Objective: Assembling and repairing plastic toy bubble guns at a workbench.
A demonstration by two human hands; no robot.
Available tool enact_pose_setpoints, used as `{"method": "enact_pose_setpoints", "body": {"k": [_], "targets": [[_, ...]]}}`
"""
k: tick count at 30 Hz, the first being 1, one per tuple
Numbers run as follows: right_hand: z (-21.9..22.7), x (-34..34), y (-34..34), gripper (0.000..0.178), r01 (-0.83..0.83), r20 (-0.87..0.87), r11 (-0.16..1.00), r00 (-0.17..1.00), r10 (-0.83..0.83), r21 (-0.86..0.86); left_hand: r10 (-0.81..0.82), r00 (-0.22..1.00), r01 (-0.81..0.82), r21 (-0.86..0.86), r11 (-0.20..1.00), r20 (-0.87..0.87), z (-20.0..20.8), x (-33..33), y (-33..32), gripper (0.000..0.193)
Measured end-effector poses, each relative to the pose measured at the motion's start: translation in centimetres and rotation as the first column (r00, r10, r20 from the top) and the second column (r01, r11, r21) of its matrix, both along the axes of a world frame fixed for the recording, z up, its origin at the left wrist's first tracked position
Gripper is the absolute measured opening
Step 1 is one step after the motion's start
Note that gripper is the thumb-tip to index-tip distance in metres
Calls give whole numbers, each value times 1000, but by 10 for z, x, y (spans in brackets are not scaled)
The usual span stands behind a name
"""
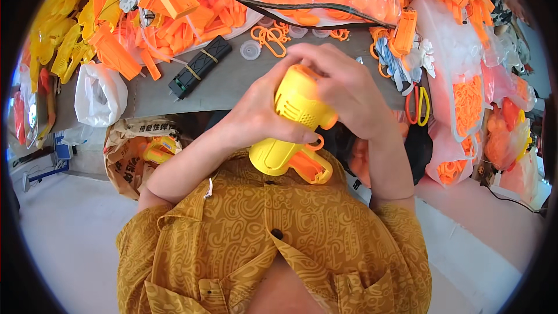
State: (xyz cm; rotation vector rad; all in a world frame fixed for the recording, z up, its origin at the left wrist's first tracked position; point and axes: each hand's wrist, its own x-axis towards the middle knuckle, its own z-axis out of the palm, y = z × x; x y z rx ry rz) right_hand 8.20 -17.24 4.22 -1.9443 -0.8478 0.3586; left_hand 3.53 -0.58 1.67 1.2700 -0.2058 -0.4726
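Mid-frame, the left hand (264, 107) wraps the toy (297, 100); the right hand (346, 84), half-curled, meets its upper right, any grip too blurred to tell; the toy could twist loose if pushed harder than held

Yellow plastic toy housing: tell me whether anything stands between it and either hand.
Nothing visible does. The left hand grips the yellow plastic toy housing directly; the right hand is at its upper end, where blur hides the exact contact.
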Motion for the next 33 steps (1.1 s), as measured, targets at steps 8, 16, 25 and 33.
{"method": "enact_pose_setpoints", "body": {"k": [8, 16, 25, 33], "targets": [[4, 8, -11, 39, 127, 143, 984, 979, -145, 124, -17, 995, 12, 55, 998, 100, 10, 8, 28, 84], [-26, -37, 0, 46, 429, -150, 858, 903, -402, 283, 407, 913, -406, -52, 912, 19, -9, -23, 22, 42], [-44, -38, -1, 51, 493, -191, 748, 868, -459, 445, 295, 786, -414, 110, 904, 543, -6, -23, 24, 41], [-46, -42, 7, 45, 456, -271, 817, 885, -378, 351, 349, 937, -348, 123, 929, 19, -10, -22, 38, 48]]}}
